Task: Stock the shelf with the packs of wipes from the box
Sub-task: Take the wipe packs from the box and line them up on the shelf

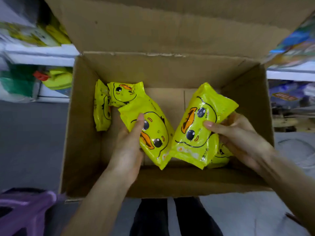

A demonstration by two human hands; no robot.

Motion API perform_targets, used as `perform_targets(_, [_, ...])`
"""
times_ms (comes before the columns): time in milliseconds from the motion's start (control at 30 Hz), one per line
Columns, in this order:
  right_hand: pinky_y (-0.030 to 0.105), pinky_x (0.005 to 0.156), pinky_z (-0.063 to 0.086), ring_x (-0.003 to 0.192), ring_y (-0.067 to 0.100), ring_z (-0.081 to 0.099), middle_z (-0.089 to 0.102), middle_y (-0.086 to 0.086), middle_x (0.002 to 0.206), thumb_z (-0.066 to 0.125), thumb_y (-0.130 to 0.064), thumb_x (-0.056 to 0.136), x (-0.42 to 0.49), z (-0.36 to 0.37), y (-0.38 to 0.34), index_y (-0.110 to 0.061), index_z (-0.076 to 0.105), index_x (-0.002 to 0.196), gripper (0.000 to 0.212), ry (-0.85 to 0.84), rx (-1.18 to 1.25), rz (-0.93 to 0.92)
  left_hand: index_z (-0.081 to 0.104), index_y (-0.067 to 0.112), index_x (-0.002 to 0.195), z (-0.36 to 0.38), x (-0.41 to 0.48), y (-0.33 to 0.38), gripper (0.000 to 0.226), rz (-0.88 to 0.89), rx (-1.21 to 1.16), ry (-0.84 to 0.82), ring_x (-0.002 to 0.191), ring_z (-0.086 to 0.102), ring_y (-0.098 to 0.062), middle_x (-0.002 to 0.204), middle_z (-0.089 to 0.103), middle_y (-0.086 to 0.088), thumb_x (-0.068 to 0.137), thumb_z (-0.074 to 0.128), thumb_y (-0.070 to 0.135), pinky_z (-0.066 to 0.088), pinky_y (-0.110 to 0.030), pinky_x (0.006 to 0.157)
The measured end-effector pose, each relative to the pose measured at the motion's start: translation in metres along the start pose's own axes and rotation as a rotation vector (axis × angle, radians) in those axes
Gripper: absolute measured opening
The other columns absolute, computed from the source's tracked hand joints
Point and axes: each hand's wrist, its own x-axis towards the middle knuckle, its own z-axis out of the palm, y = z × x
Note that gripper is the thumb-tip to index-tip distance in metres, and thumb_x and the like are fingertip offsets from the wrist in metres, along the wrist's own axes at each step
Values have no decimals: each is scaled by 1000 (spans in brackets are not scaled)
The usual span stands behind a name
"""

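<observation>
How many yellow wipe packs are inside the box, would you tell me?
5 packs: one in the left hand, one in the right hand, two back left, one half-hidden under the right one.

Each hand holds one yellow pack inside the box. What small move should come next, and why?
Probably lift both packs straight up out of the box. The left hand grips the left pack, the right hand grips the right pack, and no other pack lies on them. The shelf stands beside.

**NO LEGIBLE TEXT**

Pale lettering on the left pack of wipes and the right pack of wipes, at their ends nearest the near wall of the box, is too blurred to read. An orange label below the right shelf is likewise illegible.
</observation>
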Motion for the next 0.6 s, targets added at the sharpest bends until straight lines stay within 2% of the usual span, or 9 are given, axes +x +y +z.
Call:
perform_targets(100, [33,73,59,90,25,72,74,10,101,75,-9,63,-26,9,-41,-10,61,113,52,-130,-83,-84,76,37,87,31,-38,16,17,52,-26,-193,102,70,-21,103,75,3,82,59,36,50,-50,96])
perform_targets(167, [37,80,58,96,25,71,73,8,105,74,-4,64,-44,13,-69,-11,58,120,58,-211,-170,-142,75,44,80,47,-65,30,16,107,-27,-301,103,69,-20,103,75,5,71,64,37,49,-50,97])
perform_targets(267, [48,86,55,102,27,69,71,8,113,80,0,66,-74,17,-107,-10,49,130,72,-268,-321,-220,71,21,102,65,-98,47,46,181,-29,-375,102,70,-21,106,74,-4,58,78,31,51,-47,96])
perform_targets(333, [51,89,53,102,25,69,70,7,113,84,-12,65,-101,16,-125,-10,50,129,73,-252,-361,-267,68,17,109,77,-124,56,53,228,-56,-376,99,71,-21,106,74,-5,58,75,29,54,-45,92])
perform_targets(400, [46,90,54,99,22,70,72,5,110,81,-35,66,-132,14,-138,-10,58,120,64,-154,-297,-319,65,13,120,92,-154,61,62,278,-105,-366,99,70,-21,109,73,-7,60,72,28,56,-43,88])
perform_targets(467, [30,83,54,85,12,69,72,2,98,76,-49,72,-161,10,-148,-12,66,96,45,47,-256,-407,64,10,122,108,-184,60,61,331,-160,-340,95,72,-21,105,74,-6,63,73,26,61,-39,76])
perform_targets(500, [18,73,51,73,5,63,68,0,87,74,-47,76,-175,6,-151,-14,65,83,35,147,-249,-465,65,9,117,117,-201,57,55,346,-170,-339,87,73,-19,96,75,-4,65,74,25,60,-34,64])
perform_targets(533, [13,63,45,63,2,56,63,-2,77,72,-43,79,-190,-1,-154,-16,63,74,29,232,-237,-532,67,10,110,126,-218,53,44,350,-164,-340,78,72,-17,86,75,-1,68,74,23,57,-29,56])
perform_targets(600, [13,55,38,53,-2,45,55,-13,58,69,-35,85,-222,-17,-162,-20,59,63,29,343,-260,-665,70,12,103,145,-250,41,27,385,-123,-342,77,73,-17,85,75,-1,77,74,19,58,-31,60])
